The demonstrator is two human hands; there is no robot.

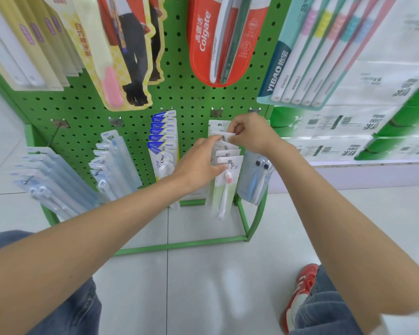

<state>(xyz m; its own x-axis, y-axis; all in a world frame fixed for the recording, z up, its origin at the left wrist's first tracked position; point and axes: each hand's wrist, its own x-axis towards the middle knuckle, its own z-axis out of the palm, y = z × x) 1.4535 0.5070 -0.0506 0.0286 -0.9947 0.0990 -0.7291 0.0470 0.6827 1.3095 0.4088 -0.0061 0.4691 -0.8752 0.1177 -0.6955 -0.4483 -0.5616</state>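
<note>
- My right hand (pixel 249 134) is curled, thumb and fingertips pinching the top edge of a white toothbrush pack (pixel 221 137).
- My left hand (pixel 198 163) lies open just below it, with straight fingers touching the left side of the same row of packs and gripping nothing.
- The pinched pack sits partway back in the row on a metal hook (pixel 230 162), with more packs in front of it and behind it.
- The front pack (pixel 225 184) holds a pink-headed brush and hangs down past the hook's tip.
- Just to the right hangs a blue twin-brush pack (pixel 254 180), and to the left a row of FROG packs (pixel 163 131).
- All of these hang on a green pegboard (pixel 194 100), with a red Colgate pack (pixel 218 39) higher up.
- Wrapped tissue packs (pixel 373 122) are stacked at the right, and my red shoe (pixel 302 293) rests on the pale tiles.
</note>
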